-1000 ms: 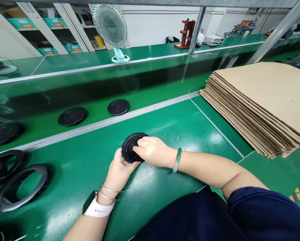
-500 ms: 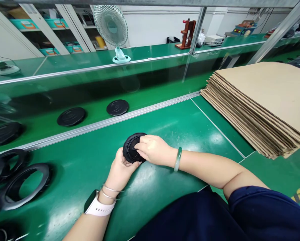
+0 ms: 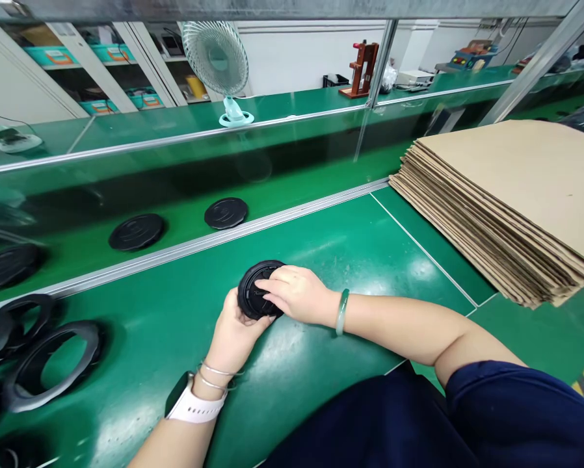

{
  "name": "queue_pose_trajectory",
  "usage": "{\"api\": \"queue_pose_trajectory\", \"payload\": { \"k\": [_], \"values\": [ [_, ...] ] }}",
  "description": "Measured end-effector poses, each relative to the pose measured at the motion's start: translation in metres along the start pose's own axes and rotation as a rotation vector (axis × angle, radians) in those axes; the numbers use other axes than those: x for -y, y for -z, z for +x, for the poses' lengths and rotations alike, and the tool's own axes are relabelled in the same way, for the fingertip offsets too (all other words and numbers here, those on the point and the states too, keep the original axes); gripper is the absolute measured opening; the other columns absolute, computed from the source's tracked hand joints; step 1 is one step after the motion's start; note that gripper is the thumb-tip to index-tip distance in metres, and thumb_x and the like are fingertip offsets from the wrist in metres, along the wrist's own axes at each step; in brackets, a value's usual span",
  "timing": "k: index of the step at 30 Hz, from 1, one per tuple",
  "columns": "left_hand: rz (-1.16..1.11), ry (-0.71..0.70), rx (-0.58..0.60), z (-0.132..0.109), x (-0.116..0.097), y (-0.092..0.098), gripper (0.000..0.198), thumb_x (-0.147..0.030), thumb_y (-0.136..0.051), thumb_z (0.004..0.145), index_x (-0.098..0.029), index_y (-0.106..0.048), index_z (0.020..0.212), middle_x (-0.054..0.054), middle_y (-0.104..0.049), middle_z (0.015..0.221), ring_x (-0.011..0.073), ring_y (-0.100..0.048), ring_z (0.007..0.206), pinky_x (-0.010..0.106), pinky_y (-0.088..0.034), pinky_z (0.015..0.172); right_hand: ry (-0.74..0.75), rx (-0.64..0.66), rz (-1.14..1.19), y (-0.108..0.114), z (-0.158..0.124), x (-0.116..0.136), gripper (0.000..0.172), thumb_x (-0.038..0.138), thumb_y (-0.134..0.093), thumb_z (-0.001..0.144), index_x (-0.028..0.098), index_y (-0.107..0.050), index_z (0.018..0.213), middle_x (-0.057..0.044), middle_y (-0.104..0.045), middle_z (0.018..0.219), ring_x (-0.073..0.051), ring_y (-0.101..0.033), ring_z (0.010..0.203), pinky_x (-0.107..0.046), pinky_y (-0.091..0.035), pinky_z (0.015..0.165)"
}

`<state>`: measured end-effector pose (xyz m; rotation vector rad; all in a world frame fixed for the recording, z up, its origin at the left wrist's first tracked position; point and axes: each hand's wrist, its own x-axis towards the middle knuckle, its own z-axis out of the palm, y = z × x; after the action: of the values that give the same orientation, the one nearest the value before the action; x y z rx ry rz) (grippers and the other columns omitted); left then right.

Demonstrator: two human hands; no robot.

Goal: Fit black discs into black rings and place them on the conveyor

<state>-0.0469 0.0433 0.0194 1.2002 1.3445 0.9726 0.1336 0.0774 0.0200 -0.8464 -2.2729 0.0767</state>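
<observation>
Since the earlier frame the two discs (image 3: 226,213) on the belt have drifted left. The left hand (image 3: 233,331) cups a black disc (image 3: 255,296) on the table (image 3: 321,253), left of the cardboard stack (image 3: 516,195); the right hand (image 3: 296,294) pinches its top. No readable writing.

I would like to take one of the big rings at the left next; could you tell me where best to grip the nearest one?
Grip the ring by its band, best on the right-hand arc, coming from above and the right. It lies flat on the table with an open middle, so fingers can probably hook through. Its left side overlaps other rings, and your hands are on the disc.
</observation>
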Motion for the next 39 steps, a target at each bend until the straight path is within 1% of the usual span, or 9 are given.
{"api": "queue_pose_trajectory", "payload": {
  "k": [8, 12, 16, 19, 21, 26, 33, 36, 39],
  "values": [
    [0.009, 0.023, -0.003, 0.001, 0.007, 0.001, 0.071, -0.028, -0.087, 0.056, -0.023, -0.047, 0.115, 0.006, -0.066, 0.11, 0.0273, -0.068, 0.104, 0.046, -0.057, 0.092, -0.047, 0.173, -0.124, -0.006, 0.005, 0.007, 0.033, 0.014, -0.047, 0.096, 0.006, -0.057, 0.126, -0.014, -0.062, 0.094, -0.025, -0.054, 0.093, -0.041, -0.053, 0.084],
    [-0.034, -0.003, -0.008, 0.003, 0.008, 0.003, 0.069, -0.027, -0.087, 0.058, -0.023, -0.047, 0.113, 0.005, -0.067, 0.109, 0.0258, -0.069, 0.104, 0.046, -0.056, 0.095, -0.067, 0.067, 0.019, 0.006, 0.007, 0.008, 0.034, 0.021, -0.049, 0.098, 0.012, -0.056, 0.129, -0.014, -0.061, 0.106, -0.025, -0.052, 0.101, -0.042, -0.05, 0.09],
    [-0.09, -0.026, 0.003, 0.003, 0.006, 0.002, 0.067, -0.026, -0.086, 0.06, -0.023, -0.046, 0.114, 0.007, -0.068, 0.115, 0.0261, -0.067, 0.111, 0.047, -0.053, 0.1, -0.398, -0.13, 0.225, 0.01, 0.006, 0.001, 0.04, 0.031, -0.053, 0.098, 0.017, -0.053, 0.135, -0.014, -0.056, 0.124, -0.025, -0.05, 0.117, -0.046, -0.043, 0.104],
    [-0.088, -0.029, 0.02, 0.002, 0.006, 0.001, 0.07, -0.028, -0.086, 0.061, -0.023, -0.045, 0.117, 0.01, -0.064, 0.126, 0.0288, -0.062, 0.122, 0.048, -0.05, 0.105, -0.651, -0.072, 0.456, 0.001, 0.006, -0.009, 0.029, 0.027, -0.058, 0.095, 0.016, -0.063, 0.122, -0.01, -0.062, 0.11, -0.021, -0.057, 0.106, -0.041, -0.046, 0.1],
    [-0.083, -0.02, 0.042, 0.001, 0.007, 0.0, 0.075, -0.028, -0.086, 0.061, -0.024, -0.043, 0.122, 0.012, -0.058, 0.136, 0.0299, -0.056, 0.13, 0.048, -0.047, 0.108, -0.721, -0.063, 0.57, -0.006, 0.007, -0.014, 0.022, 0.024, -0.062, 0.092, 0.017, -0.068, 0.112, -0.006, -0.062, 0.1, -0.018, -0.059, 0.097, -0.038, -0.048, 0.095],
    [-0.123, 0.031, 0.124, -0.001, 0.011, 0.001, 0.083, -0.032, -0.085, 0.065, -0.025, -0.035, 0.131, 0.015, -0.052, 0.143, 0.0307, -0.054, 0.133, 0.049, -0.046, 0.109, -0.775, -0.164, 0.689, -0.012, 0.009, -0.016, 0.013, 0.022, -0.074, 0.082, 0.016, -0.07, 0.093, -0.002, -0.058, 0.09, -0.016, -0.06, 0.084, -0.032, -0.05, 0.083],
    [-0.123, -0.009, 0.135, 0.001, 0.012, 0.0, 0.079, -0.033, -0.084, 0.068, -0.024, -0.037, 0.131, 0.015, -0.055, 0.142, 0.03, -0.056, 0.131, 0.049, -0.047, 0.109, -0.784, -0.266, 0.697, -0.018, 0.008, -0.022, 0.015, 0.023, -0.079, 0.074, 0.016, -0.069, 0.082, 0.0, -0.058, 0.085, -0.014, -0.059, 0.075, -0.03, -0.049, 0.074],
    [-0.095, -0.054, 0.124, 0.001, 0.013, -0.001, 0.077, -0.033, -0.083, 0.069, -0.024, -0.038, 0.13, 0.015, -0.057, 0.139, 0.0312, -0.057, 0.13, 0.05, -0.047, 0.108, -0.758, -0.164, 0.816, -0.013, 0.007, -0.024, 0.022, 0.029, -0.079, 0.073, 0.016, -0.068, 0.088, -0.002, -0.064, 0.089, -0.017, -0.061, 0.082, -0.033, -0.05, 0.08],
    [-0.01, -0.129, 0.137, -0.001, 0.013, -0.002, 0.076, -0.032, -0.082, 0.07, -0.023, -0.04, 0.132, 0.015, -0.059, 0.138, 0.0332, -0.056, 0.129, 0.053, -0.045, 0.107, -0.693, 0.018, 1.029, -0.003, 0.006, -0.023, 0.047, 0.033, -0.085, 0.067, 0.019, -0.065, 0.106, -0.004, -0.069, 0.104, -0.021, -0.064, 0.099, -0.037, -0.049, 0.094]
  ]
}}
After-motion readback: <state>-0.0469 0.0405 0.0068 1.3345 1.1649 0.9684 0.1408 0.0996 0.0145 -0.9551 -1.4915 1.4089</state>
